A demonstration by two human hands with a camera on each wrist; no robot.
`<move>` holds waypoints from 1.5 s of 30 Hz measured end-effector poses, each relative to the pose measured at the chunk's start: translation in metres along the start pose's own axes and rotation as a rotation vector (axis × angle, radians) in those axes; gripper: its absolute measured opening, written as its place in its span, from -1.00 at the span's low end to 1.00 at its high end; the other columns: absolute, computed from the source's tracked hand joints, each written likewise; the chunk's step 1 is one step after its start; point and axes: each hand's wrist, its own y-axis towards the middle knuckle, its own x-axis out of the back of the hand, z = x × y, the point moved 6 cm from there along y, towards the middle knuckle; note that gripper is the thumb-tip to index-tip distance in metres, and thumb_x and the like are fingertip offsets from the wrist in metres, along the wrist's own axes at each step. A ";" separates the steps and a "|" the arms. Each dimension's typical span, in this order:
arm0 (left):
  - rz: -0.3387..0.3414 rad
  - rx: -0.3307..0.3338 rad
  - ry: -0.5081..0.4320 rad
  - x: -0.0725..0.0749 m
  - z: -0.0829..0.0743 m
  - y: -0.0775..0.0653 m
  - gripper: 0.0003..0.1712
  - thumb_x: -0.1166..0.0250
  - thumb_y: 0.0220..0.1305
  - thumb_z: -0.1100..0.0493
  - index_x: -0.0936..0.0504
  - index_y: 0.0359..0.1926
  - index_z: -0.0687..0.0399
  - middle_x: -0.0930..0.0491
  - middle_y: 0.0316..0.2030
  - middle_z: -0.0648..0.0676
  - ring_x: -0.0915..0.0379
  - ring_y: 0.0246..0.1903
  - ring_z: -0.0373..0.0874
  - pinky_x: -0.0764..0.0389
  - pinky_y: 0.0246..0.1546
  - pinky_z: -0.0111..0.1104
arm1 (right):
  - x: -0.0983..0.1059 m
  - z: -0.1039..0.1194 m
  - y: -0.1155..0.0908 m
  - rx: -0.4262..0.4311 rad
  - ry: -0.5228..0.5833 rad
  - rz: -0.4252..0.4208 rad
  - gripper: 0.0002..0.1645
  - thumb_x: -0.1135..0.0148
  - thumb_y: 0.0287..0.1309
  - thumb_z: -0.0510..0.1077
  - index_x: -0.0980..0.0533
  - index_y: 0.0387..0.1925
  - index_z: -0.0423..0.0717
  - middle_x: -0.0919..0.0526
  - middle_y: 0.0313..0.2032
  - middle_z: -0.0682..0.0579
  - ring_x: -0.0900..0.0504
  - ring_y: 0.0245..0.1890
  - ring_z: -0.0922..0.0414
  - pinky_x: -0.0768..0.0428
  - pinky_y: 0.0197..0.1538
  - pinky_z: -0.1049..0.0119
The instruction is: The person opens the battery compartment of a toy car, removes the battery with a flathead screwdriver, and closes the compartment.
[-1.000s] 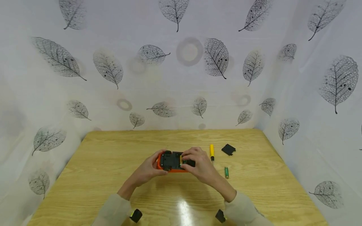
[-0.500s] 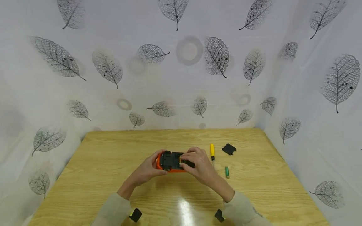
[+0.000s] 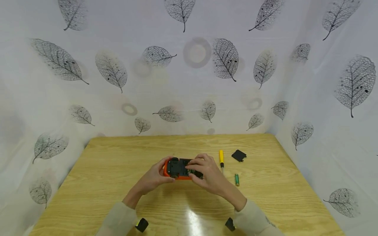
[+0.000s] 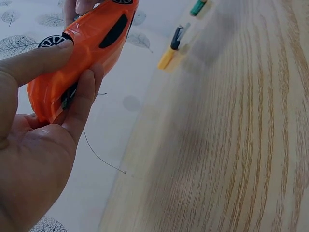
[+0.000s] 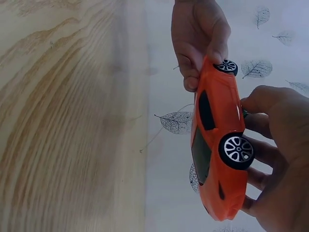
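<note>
An orange toy car (image 3: 176, 167) is held upside down above the table, its black underside up and its battery compartment uncovered. My left hand (image 3: 154, 176) grips one end, the thumb by a wheel in the left wrist view, where the orange body (image 4: 96, 46) shows. At the compartment, the thumb and fingers of my right hand (image 3: 211, 173) pinch a green-and-gold battery (image 3: 191, 171), mostly hidden by the fingers. From the right wrist, the car's side (image 5: 222, 111) and wheels are visible, with that hand's fingers behind the underside.
To the right of the hands lie a yellow-handled screwdriver (image 3: 221, 158), a black battery cover (image 3: 239, 156) and a green battery (image 3: 237, 180) on the wooden table (image 3: 118, 154). A leaf-patterned white curtain (image 3: 177, 85) encloses the back and sides.
My right fingertips have shifted slightly leftward over the compartment, and less of the battery's gold part shows between them. The left hand and the car stay nearly still.
</note>
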 end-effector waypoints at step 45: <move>0.037 0.022 0.015 -0.016 0.000 -0.002 0.01 -0.39 0.25 0.47 -0.04 0.60 0.18 -0.10 0.50 0.40 -0.39 0.33 0.20 -0.65 0.12 -0.26 | 0.013 -0.009 0.002 0.065 0.009 -0.186 -0.73 -0.38 0.24 -0.37 -0.70 -0.02 -0.23 -0.65 -0.29 0.00 -0.52 -0.33 0.13 -0.53 -0.37 0.40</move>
